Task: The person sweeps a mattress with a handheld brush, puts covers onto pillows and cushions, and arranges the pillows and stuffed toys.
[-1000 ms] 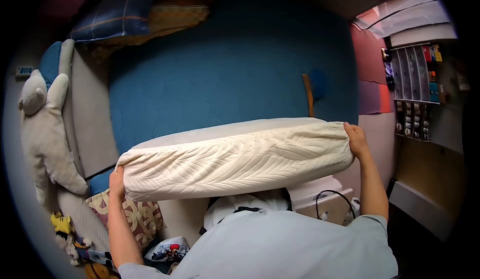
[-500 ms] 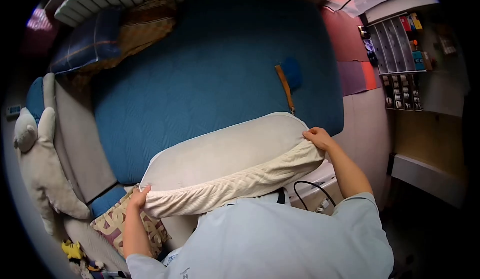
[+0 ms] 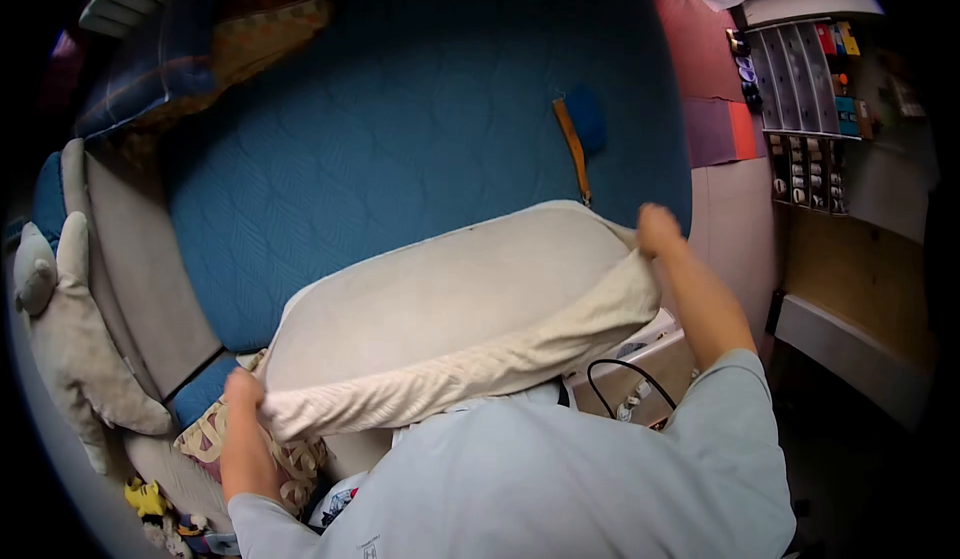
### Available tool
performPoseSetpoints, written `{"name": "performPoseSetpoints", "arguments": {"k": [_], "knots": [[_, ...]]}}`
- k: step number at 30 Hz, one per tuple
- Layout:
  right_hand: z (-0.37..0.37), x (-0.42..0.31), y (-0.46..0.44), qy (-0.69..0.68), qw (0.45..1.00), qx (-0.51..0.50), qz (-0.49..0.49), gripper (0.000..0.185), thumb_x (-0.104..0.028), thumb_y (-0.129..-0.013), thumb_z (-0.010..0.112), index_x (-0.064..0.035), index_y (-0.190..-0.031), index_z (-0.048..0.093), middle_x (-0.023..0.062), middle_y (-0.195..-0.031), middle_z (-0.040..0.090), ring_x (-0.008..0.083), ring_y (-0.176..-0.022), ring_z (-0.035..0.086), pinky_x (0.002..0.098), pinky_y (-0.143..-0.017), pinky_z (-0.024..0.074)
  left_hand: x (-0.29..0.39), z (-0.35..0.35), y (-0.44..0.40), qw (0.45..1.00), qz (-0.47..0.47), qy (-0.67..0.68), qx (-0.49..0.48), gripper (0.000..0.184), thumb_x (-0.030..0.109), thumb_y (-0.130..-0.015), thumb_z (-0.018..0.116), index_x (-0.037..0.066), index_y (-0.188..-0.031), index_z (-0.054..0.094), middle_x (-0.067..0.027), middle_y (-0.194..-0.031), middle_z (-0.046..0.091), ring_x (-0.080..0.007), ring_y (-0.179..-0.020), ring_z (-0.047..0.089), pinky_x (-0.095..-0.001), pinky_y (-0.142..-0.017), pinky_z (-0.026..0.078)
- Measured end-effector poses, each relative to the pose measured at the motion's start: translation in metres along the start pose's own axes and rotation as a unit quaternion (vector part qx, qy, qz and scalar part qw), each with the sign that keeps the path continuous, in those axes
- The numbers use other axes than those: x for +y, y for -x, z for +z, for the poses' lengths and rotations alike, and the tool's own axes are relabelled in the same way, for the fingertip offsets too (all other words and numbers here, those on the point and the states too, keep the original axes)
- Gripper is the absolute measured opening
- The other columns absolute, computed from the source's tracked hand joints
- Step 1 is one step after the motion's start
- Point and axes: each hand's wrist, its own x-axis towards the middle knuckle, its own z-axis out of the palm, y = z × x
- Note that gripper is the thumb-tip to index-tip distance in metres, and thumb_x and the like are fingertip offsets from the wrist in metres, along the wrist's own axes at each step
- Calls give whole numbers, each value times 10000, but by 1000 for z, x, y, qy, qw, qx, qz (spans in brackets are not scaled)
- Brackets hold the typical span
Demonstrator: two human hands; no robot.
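Across the front of my body lies a long pale cushion (image 3: pixel 450 289) with rounded ends, its flat face turned up. A cream, gathered fabric cover (image 3: pixel 480 372) wraps its near side and its ends. My right hand (image 3: pixel 660 231) is closed on the cover's edge at the right end, pulling the fabric out to a taut point. At the left end my left hand (image 3: pixel 243 389) is closed at the cover's edge, slightly blurred, its fingertips partly hidden.
Beyond the cushion spreads a blue quilted bed surface (image 3: pixel 400 139) with a wooden-handled blue brush (image 3: pixel 572 149) on it. A plush toy (image 3: pixel 90 349) and a patterned pillow (image 3: pixel 210 439) lie to the left. A black cable (image 3: pixel 625 364) loops at right; shelves (image 3: pixel 800 79) stand beyond.
My right hand has moved up and outward, stretching the cover's right corner away from the cushion. My left hand has shifted left. The view has shifted slightly.
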Motion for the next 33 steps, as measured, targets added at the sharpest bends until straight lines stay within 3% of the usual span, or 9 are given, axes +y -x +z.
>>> {"name": "performPoseSetpoints", "arguments": {"k": [3,9,11,13,15,19,24,30,33], "knots": [[8,47,-37,-152,960,173,161,164,2,-808,554,-14,-931,661,244,-978,678,407,-991,645,455,-847,525,5,-7,-1,966,-121,163,160,298,102,-821,602,35,-1110,637,-202,-1123,664,-391,-1047,638,-473,-883,517],[-6,-38,18,-318,917,65,-231,180,-94,-814,548,7,-916,656,220,-944,668,345,-868,650,406,-797,509,25,-6,-6,941,72,288,161,207,140,-848,535,9,-918,679,-229,-985,684,-368,-946,664,-439,-834,510],[-16,-62,57,-290,894,-72,-334,226,-204,-832,606,4,-904,656,198,-885,657,323,-842,633,392,-774,500,50,-30,37,925,137,337,106,233,198,-864,561,-8,-873,670,-223,-928,685,-347,-844,666,-415,-777,508],[-27,-65,81,-229,893,-155,-355,318,-312,-818,664,-2,-890,651,185,-876,655,311,-831,622,381,-749,490,72,-47,85,916,167,361,-48,266,251,-850,617,-8,-819,666,-194,-843,675,-315,-783,647,-381,-729,501],[-27,-56,87,-232,881,-193,-365,418,-411,-794,701,-4,-858,634,171,-847,643,300,-811,609,374,-728,480,75,-27,102,882,383,270,-45,276,291,-830,668,16,-835,670,-162,-814,644,-315,-785,615,-382,-735,493],[-31,-60,91,-172,866,-233,-407,402,-445,-793,701,-54,-849,629,140,-791,630,295,-734,593,397,-678,471,71,-30,116,858,473,192,54,256,295,-830,679,42,-859,658,-162,-863,626,-337,-846,598,-414,-790,484],[-7,-65,71,-133,846,-270,-440,310,-411,-841,658,-104,-799,648,114,-698,638,240,-640,590,389,-611,465,90,-23,90,874,396,278,-48,267,305,-921,574,40,-954,588,-211,-920,648,-383,-869,616,-465,-777,480],[6,-4,11,-313,930,-4,-190,241,-160,-791,683,35,-671,610,171,-637,636,198,-591,600,366,-559,470,92,-37,89,914,285,290,13,381,461,-908,574,84,-907,625,-165,-916,680,-345,-890,641,-447,-779,488],[8,-37,24,-245,938,5,-247,306,-217,-787,701,59,-684,620,199,-630,625,206,-603,609,375,-590,473,79,-37,96,941,270,206,19,444,518,-919,521,93,-889,643,-157,-893,688,-362,-901,645,-458,-798,492]]}}
